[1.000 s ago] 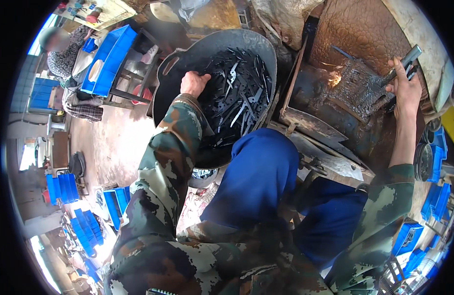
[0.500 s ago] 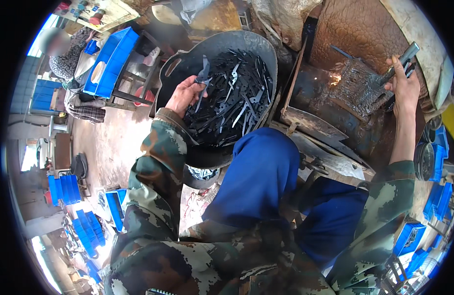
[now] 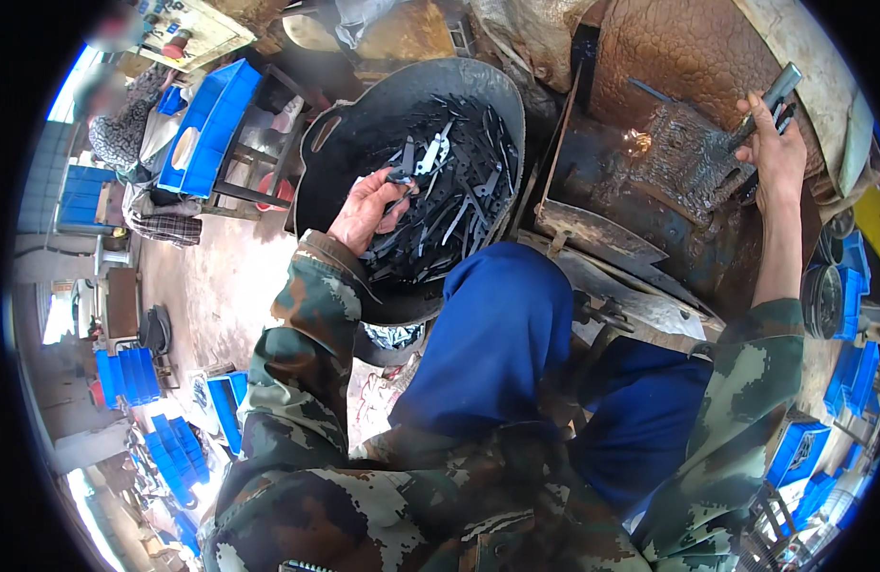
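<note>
My left hand (image 3: 371, 210) is over a deep black rubber tub (image 3: 340, 176), its fingers closed on flat dark metal pieces that resemble blades. Beneath and beside it, many similar loose metal pieces (image 3: 459, 205) fill the tub, some catching bright light. At the right, my right hand (image 3: 776, 143) is wrapped round a thick dark bar-shaped handle (image 3: 781, 88). This handle slants down toward a mud-caked block (image 3: 693, 157) in a rusty metal trough; its lower end is hard to make out. A small orange glint (image 3: 640, 141) shows at the block's left edge.
A rusty metal edge (image 3: 602, 234) separates the trough from my knees (image 3: 502, 324). Below the tub stands a smaller bucket (image 3: 392, 343) holding shiny pieces. Blue bins (image 3: 209, 129) sit at the left, with people nearby. More blue bins (image 3: 798, 453) are at the lower right.
My left hand has dipped lower over the heap, and the pieces it holds now point toward the right instead of up. My right hand keeps its grip on the handle, nearly in place.
</note>
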A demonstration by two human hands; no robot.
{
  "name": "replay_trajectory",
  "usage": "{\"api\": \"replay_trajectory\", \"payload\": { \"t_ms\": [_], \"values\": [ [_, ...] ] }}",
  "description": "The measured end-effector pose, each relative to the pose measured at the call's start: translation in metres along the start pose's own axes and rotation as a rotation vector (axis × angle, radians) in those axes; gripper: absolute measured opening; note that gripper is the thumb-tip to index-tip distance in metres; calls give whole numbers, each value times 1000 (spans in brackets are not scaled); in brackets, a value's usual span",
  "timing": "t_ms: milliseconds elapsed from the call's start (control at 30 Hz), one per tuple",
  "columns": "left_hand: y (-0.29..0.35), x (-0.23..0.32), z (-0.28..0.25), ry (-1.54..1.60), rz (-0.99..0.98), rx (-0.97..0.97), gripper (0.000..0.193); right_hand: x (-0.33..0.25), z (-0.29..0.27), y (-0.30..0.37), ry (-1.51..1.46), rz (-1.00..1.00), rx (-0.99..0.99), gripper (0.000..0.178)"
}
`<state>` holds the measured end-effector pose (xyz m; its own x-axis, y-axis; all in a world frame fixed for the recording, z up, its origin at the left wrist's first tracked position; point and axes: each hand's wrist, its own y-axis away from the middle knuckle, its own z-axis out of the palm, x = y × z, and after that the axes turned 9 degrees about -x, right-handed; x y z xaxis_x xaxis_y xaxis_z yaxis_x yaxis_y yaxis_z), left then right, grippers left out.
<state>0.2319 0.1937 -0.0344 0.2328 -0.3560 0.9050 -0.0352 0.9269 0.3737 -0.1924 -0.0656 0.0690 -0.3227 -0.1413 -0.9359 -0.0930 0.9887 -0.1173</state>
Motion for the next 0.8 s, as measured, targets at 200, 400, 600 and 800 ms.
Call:
{"api": "replay_trajectory", "payload": {
  "t_ms": [200, 400, 600, 800],
  "values": [
    [3, -2, 0, 56, 58, -58, 15, -2, 2, 2, 16, 4, 9, 44],
    [4, -3, -5, -43, 111, -60, 20, -2, 1, 1, 23, 11, 12, 45],
    [4, -7, -9, -31, 119, -60, 19, 2, 1, -2, 3, -2, 5, 45],
    [2, -14, -16, -75, 102, -104, 15, 2, 0, -2, 11, 2, 10, 43]
  ]
}}
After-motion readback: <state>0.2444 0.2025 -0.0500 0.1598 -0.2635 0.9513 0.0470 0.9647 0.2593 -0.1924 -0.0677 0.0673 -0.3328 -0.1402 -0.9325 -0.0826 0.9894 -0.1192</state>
